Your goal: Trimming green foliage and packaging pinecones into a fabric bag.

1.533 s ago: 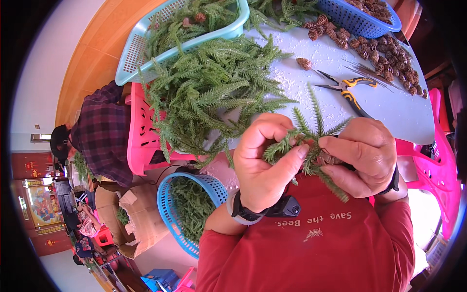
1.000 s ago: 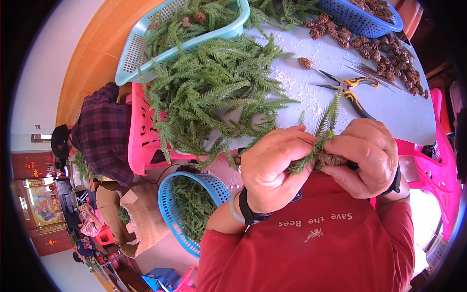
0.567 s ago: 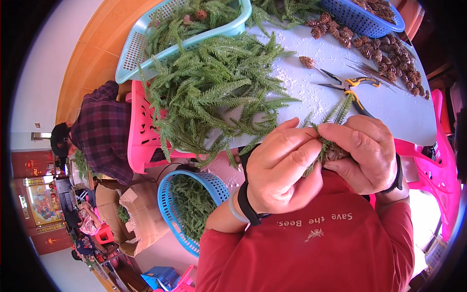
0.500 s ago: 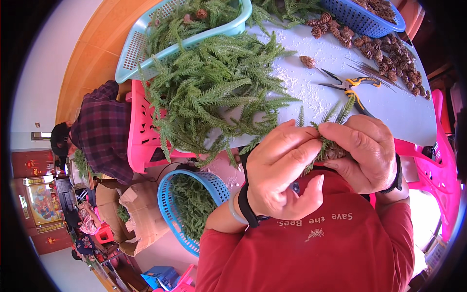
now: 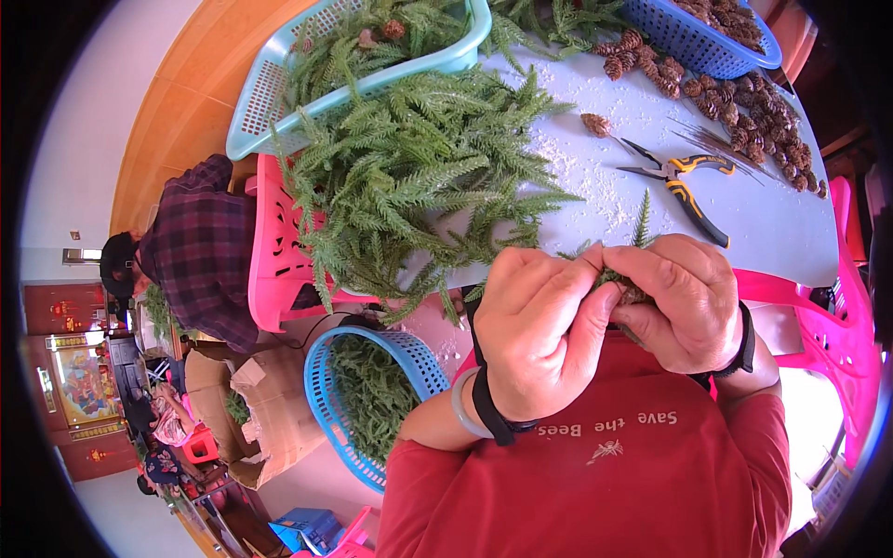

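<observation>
My left hand [image 5: 539, 330] and my right hand [image 5: 686, 302] meet in front of my chest, at the table's near edge. Both are closed, with thumbs and fingertips pinching a small green needle sprig [image 5: 642, 221]. One frond of it sticks up above the right fingers. A bit of brown shows beneath those fingers, mostly hidden, so I cannot tell what it is. Just beyond my hands lie pliers [image 5: 672, 171] with black and yellow handles, jaws spread. A single pine cone [image 5: 595, 125] on a thin stem rests near the jaw tips.
Loose green sprigs [image 5: 419, 177] heap on the table's left, beside a teal basket [image 5: 244, 116]. Pine cones [image 5: 744, 116], thin wires [image 5: 712, 141] and a blue basket [image 5: 693, 42] occupy the far right. Below left stand another blue basket [image 5: 326, 423] and a cardboard box [image 5: 279, 400]. Someone in plaid [image 5: 200, 251] bends nearby.
My left hand's fingers have curled in, and its thumb has come up to the sprig. Less of the sprig shows above my hands now. The pliers and cones have not been moved.
</observation>
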Demonstrator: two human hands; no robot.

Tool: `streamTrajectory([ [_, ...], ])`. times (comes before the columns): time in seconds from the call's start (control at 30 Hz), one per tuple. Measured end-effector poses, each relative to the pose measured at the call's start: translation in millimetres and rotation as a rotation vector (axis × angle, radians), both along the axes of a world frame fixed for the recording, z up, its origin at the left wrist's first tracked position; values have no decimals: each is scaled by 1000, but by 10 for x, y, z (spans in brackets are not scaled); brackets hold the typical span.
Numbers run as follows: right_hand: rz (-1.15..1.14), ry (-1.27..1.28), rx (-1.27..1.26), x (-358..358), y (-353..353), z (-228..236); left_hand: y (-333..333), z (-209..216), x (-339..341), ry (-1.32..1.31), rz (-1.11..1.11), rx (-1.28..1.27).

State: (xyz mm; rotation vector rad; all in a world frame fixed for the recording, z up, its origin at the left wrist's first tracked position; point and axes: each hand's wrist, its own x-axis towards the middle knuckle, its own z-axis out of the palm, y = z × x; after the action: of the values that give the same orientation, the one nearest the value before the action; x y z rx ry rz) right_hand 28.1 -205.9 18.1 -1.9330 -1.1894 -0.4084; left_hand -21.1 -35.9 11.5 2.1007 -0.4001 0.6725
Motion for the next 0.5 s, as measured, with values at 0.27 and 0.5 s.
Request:
streamTrajectory([
  [0.27, 42, 98, 3, 10, -5, 59, -17, 1, -16, -150, 46, 63],
  [0.5, 30, 85, 3, -13, 33, 17, 17, 15, 7, -170, 46, 15],
])
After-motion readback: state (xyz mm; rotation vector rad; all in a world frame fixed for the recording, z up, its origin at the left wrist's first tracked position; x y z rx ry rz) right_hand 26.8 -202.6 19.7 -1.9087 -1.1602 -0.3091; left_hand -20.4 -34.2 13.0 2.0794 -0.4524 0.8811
